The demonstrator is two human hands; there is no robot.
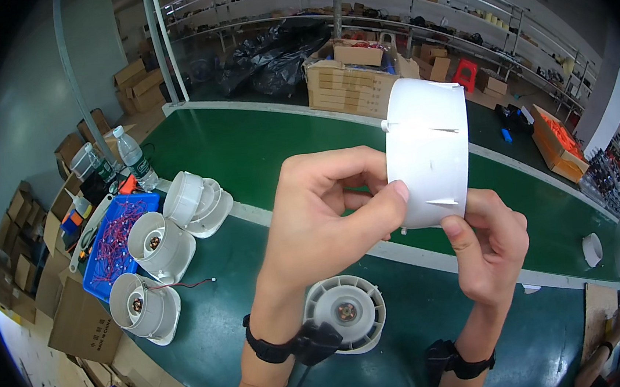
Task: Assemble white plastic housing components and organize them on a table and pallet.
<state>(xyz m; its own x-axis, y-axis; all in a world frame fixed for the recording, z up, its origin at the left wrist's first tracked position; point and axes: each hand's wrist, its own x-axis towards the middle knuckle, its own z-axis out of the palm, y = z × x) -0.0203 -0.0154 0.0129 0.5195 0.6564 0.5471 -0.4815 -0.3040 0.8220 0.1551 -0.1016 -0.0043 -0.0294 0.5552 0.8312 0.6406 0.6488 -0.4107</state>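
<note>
Up in front of me, above the bench, I hold a white plastic cylindrical housing (pixel 428 154) with small ribs and tabs on its side. My left hand (pixel 327 221) pinches its left edge, thumb on the outer wall and fingers partly hidden behind. Gripping the lower right edge is my right hand (pixel 485 244), its thumb near the bottom rim. Below my hands, a round white fan base (pixel 344 314) with a copper-coloured centre lies on the green bench (pixel 440 329), beside my left wrist.
Three white fan housings on square bases (pixel 146 303) stand at the left. Beside them sits a blue tray (pixel 95 282) of thin wires, with water bottles (pixel 133 157) behind. A white ring (pixel 592 250) lies far right. Another person's hand (pixel 616 325) shows at the lower right.
</note>
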